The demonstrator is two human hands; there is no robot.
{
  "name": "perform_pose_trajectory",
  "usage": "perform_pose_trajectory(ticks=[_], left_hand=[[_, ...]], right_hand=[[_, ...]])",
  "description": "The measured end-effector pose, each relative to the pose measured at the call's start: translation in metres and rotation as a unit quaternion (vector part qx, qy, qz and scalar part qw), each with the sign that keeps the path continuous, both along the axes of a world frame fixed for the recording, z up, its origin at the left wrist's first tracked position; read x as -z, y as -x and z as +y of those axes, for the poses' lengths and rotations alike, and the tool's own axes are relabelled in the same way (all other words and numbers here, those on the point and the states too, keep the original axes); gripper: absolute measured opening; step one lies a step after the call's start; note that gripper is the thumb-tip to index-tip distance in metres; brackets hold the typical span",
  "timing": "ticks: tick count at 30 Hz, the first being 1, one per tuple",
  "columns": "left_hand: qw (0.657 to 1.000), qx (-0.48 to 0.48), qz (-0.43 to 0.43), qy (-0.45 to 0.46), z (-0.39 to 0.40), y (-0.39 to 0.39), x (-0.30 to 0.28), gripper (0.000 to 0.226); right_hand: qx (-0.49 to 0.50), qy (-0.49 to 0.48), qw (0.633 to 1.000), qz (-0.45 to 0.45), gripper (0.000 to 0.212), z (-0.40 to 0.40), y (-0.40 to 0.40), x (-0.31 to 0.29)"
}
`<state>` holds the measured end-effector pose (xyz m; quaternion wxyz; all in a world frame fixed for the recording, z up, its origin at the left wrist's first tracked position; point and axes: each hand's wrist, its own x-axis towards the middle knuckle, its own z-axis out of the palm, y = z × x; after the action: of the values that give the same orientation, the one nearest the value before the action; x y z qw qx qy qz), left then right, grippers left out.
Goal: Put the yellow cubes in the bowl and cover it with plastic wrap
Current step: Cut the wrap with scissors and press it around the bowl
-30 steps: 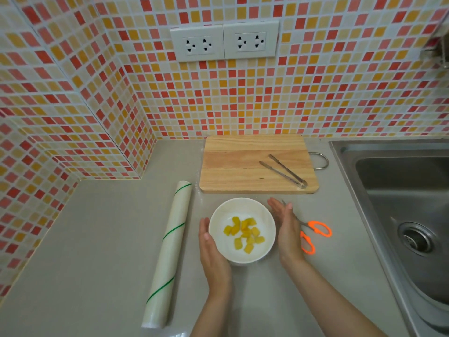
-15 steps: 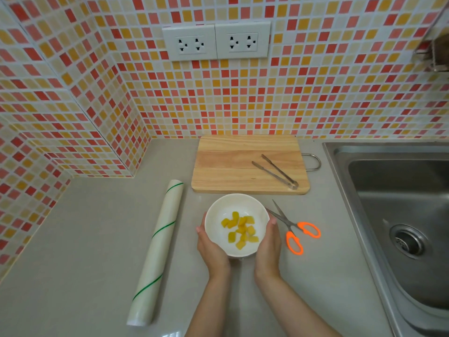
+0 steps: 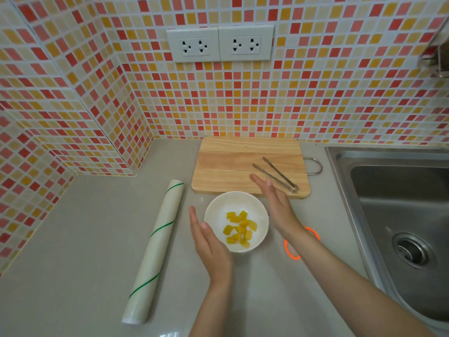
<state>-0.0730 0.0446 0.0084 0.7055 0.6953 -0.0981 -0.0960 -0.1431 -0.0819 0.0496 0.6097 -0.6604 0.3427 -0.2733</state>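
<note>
Two open, empty hands flank a white bowl [image 3: 236,221] of yellow cubes [image 3: 239,228] on a grey counter [image 3: 73,239]: left hand [image 3: 210,242] at its near-left rim, right hand [image 3: 275,203] raised beside it. A plastic wrap roll [image 3: 154,251] lies left; tongs [image 3: 275,175] rest on the cutting board [image 3: 243,164] behind.

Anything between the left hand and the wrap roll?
Nothing visible. The left hand is open beside the bowl; the wrap roll lies to its left, with only bare counter between them. The scissors, tongs and board are on the far side.
</note>
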Motion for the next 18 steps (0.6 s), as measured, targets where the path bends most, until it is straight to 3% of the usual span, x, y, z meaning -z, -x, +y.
perform_pose_trajectory(ticks=[4,7,12,18], left_hand=[[0.999,0.011,0.037,-0.025,-0.006,0.011,0.009,0.046],[0.999,0.002,0.05,-0.001,-0.01,0.006,0.009,0.042],[0.994,0.069,0.087,0.021,-0.015,-0.014,0.009,0.043],[0.981,0.177,0.073,-0.021,-0.017,-0.04,0.001,0.042]], right_hand=[[-0.067,-0.021,0.996,0.049,0.052,-0.005,-0.019,0.01],[-0.044,-0.041,0.997,0.05,0.052,-0.003,-0.02,0.019],[0.032,-0.138,0.99,-0.013,0.049,0.001,-0.013,0.024],[0.087,-0.119,0.988,-0.05,0.041,0.032,0.009,0.038]])
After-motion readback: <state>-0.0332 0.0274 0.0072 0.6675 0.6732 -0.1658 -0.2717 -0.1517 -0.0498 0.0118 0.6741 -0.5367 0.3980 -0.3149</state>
